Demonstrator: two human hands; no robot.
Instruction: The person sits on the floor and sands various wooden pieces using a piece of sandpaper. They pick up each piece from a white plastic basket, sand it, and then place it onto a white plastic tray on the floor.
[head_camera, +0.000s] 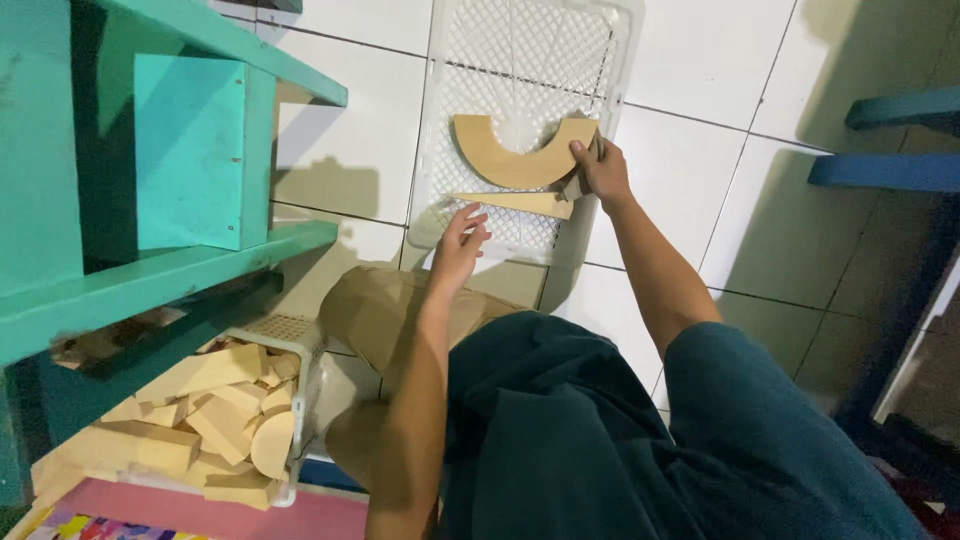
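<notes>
My right hand grips a curved, arch-shaped wooden block together with a long thin wooden wedge, holding both over a white plastic mesh crate that stands on the tiled floor. My left hand hovers just below the wedge's left tip, fingers apart and holding nothing. I sit on the floor in dark teal clothing, one knee in tan trousers bent under my left arm.
A second white basket heaped with several wooden blocks of different shapes sits at lower left. Teal wooden furniture fills the left side. Blue furniture legs stand at right. A pink mat lies at the bottom left.
</notes>
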